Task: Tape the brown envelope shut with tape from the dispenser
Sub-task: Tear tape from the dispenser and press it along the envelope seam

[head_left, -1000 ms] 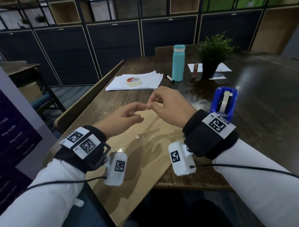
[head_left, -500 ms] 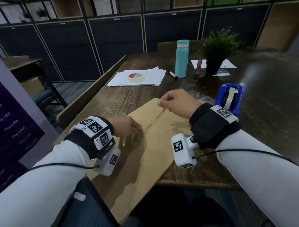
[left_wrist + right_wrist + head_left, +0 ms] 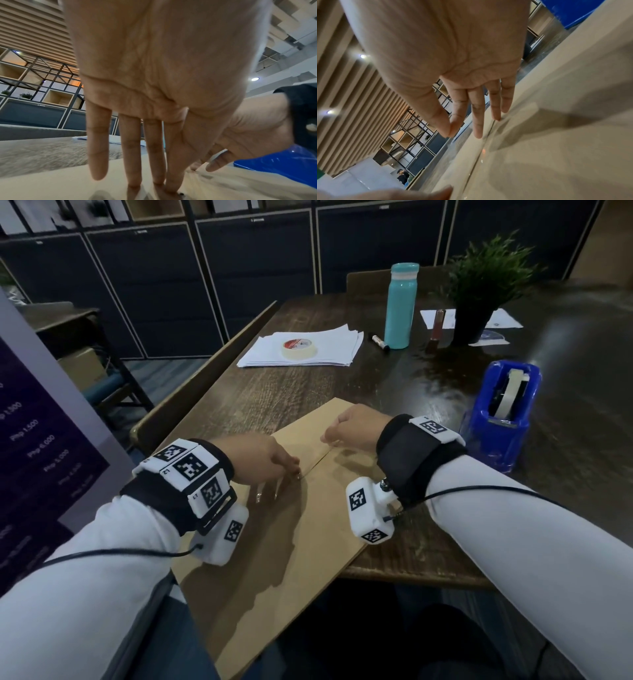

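The brown envelope (image 3: 308, 542) lies on the wooden table (image 3: 274, 392) and overhangs its front edge toward me. My left hand (image 3: 294, 470) presses straight fingers (image 3: 154, 162) onto the envelope (image 3: 68, 182) at the near end of the flap seam. My right hand (image 3: 329, 436) is at the seam's far end, thumb and index (image 3: 449, 132) pinched together and the other fingertips on the paper. A glossy clear tape strip (image 3: 481, 152) lies along the seam between both hands. The blue tape dispenser (image 3: 503, 412) stands just right of my right wrist.
Farther back are a paper stack (image 3: 342, 347) bearing a masking tape roll (image 3: 299, 349), a marker (image 3: 379, 342), a teal bottle (image 3: 400, 306) and a potted plant (image 3: 479, 289). A wooden chair (image 3: 205, 378) flanks the table's left edge.
Both hands, which held the strip stretched in the air, have come down onto the envelope and moved apart along the seam. In the last half second they hardly shifted.
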The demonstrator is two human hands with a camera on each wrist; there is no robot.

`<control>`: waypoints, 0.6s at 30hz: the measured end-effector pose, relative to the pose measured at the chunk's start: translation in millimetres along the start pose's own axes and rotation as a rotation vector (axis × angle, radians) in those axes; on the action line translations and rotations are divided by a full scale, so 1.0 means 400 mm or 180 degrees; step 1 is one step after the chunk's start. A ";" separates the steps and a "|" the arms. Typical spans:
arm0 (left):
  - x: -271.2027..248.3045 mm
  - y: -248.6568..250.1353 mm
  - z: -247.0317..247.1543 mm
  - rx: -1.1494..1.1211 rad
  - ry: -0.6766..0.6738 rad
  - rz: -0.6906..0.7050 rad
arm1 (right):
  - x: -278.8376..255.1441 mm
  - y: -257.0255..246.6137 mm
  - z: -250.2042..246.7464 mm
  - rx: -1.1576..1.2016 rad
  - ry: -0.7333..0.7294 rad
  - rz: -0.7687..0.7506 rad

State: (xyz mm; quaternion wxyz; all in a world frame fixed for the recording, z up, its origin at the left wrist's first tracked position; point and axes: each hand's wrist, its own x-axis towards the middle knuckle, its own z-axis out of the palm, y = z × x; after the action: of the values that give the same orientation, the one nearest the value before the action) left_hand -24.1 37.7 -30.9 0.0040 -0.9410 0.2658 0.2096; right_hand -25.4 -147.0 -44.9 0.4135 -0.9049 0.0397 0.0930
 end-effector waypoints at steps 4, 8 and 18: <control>0.003 -0.008 0.006 0.0056 0.0035 0.0039 | 0.014 0.007 0.012 -0.0045 -0.0027 0.0098; 0.005 -0.011 0.008 0.0128 0.0015 0.0079 | 0.018 0.012 0.010 0.0097 -0.0032 0.0215; 0.010 -0.041 0.020 0.0014 0.0072 0.0095 | 0.051 0.023 0.025 -0.0213 -0.0017 0.0227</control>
State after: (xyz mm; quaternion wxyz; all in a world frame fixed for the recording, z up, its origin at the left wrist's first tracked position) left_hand -16.0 51.0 -41.4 0.0000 -0.9392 0.2803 0.1984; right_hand -8.1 -145.4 -62.3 0.3796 -0.9159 0.0676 0.1114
